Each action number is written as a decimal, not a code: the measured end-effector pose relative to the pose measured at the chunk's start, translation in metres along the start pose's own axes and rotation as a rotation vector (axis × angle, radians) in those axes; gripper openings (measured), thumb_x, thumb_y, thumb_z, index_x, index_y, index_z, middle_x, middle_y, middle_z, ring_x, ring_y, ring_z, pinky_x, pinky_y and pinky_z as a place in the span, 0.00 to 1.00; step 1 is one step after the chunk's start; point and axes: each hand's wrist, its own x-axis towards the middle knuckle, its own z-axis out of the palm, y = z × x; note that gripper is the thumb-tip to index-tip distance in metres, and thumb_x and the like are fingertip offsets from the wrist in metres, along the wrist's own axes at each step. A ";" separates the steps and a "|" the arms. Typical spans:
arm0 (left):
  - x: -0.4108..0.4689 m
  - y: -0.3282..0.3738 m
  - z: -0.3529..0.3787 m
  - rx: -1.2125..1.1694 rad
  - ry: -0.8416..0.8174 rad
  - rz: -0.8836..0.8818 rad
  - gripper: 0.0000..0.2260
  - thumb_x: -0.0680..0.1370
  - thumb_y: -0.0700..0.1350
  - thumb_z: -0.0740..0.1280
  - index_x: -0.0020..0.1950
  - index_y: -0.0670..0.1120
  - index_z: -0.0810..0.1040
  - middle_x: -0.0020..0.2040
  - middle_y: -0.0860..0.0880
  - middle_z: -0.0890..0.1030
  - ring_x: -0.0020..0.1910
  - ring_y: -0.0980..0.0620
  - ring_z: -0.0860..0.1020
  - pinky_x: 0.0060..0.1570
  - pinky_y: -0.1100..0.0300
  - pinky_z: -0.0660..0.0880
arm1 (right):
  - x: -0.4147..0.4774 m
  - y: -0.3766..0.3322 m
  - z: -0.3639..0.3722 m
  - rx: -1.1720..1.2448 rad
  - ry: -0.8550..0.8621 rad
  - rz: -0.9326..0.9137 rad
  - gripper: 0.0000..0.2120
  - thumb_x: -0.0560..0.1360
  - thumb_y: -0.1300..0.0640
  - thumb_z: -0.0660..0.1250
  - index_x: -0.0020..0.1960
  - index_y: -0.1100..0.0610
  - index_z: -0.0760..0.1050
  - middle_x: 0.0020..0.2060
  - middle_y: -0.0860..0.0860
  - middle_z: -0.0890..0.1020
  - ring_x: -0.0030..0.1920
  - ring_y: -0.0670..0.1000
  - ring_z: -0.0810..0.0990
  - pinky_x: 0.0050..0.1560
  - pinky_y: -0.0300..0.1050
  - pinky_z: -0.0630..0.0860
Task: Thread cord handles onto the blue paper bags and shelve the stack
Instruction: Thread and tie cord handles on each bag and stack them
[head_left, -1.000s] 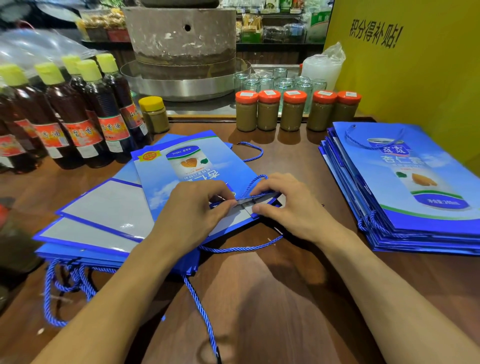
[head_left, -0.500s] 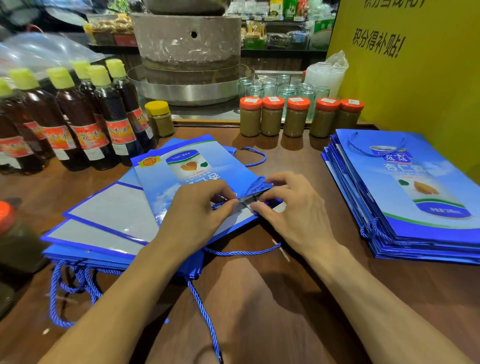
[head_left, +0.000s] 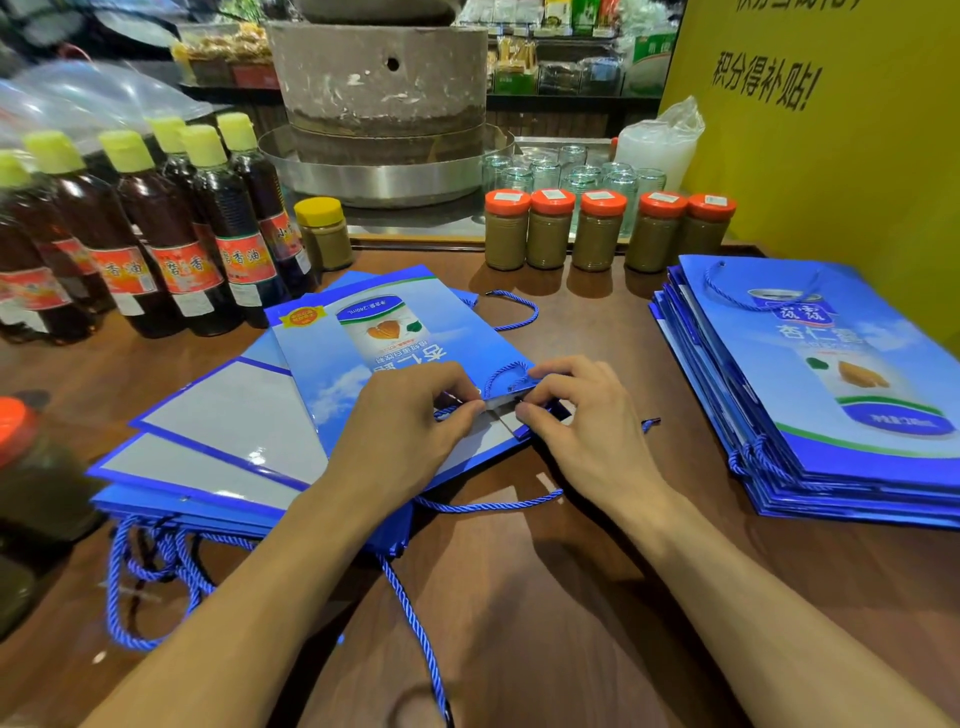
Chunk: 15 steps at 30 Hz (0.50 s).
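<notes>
Closing in at the centre of the frame, the left hand (head_left: 400, 421) and right hand (head_left: 582, 431) have been brought almost fingertip to fingertip on the open edge of the top blue bag (head_left: 332, 379), which lies on the fanned pile (head_left: 218, 415) at left. That edge is pinched between narrowly curled thumbs and forefingers, and a small loop of blue cord (head_left: 506, 370) is seen just above it. This handle is judged nearly seated. The finished stack (head_left: 831, 405) at right is not yet shelved.
</notes>
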 end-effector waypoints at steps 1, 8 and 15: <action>0.000 0.000 0.000 -0.010 -0.004 -0.011 0.04 0.78 0.51 0.74 0.48 0.53 0.85 0.45 0.58 0.84 0.47 0.57 0.81 0.49 0.58 0.81 | 0.000 0.001 -0.001 0.023 -0.022 -0.001 0.03 0.77 0.56 0.75 0.44 0.52 0.84 0.57 0.45 0.82 0.57 0.39 0.72 0.51 0.25 0.66; 0.001 -0.001 0.002 -0.010 0.012 -0.023 0.03 0.78 0.52 0.74 0.45 0.56 0.82 0.40 0.67 0.78 0.48 0.64 0.79 0.46 0.67 0.76 | 0.000 0.002 -0.003 0.077 -0.036 -0.017 0.04 0.78 0.58 0.74 0.43 0.54 0.83 0.57 0.45 0.82 0.57 0.34 0.75 0.51 0.22 0.69; 0.000 -0.001 -0.002 -0.050 0.016 0.013 0.03 0.78 0.49 0.75 0.45 0.53 0.83 0.42 0.62 0.82 0.46 0.60 0.80 0.46 0.63 0.77 | 0.001 0.008 -0.008 0.093 -0.024 -0.095 0.05 0.78 0.60 0.73 0.43 0.54 0.80 0.61 0.45 0.83 0.59 0.31 0.75 0.56 0.28 0.73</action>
